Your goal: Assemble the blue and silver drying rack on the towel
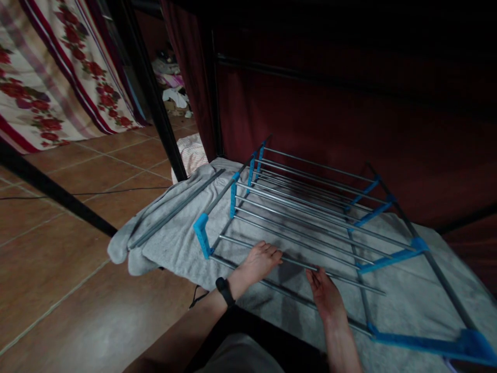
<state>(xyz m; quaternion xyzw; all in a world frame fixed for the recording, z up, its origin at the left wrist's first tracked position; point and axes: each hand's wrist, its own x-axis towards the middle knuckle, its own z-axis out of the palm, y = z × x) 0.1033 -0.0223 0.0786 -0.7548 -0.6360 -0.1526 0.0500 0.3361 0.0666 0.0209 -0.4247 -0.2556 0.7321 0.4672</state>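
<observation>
A rack frame of thin metal rods with blue plastic brackets lies on a grey blanket [171,254]. My left hand [263,261] is closed around a loose-ended metal rod [236,241]. The fingers of my right hand [324,290] pinch the same rod farther right, and its right end sticks out past them. Below it runs a thicker front tube [287,293]. One blue bracket [202,235] stands at the front left corner; another blue bracket [435,347] lies at the front right. Several silver rods [310,202] span the rack behind my hands.
Two grey tubes [178,209] lie side by side on the blanket, left of the rack. Black metal posts [155,98] of a bed frame rise at the left. A dark red curtain [330,114] hangs behind. A black cable [85,194] crosses the tiled floor [58,248].
</observation>
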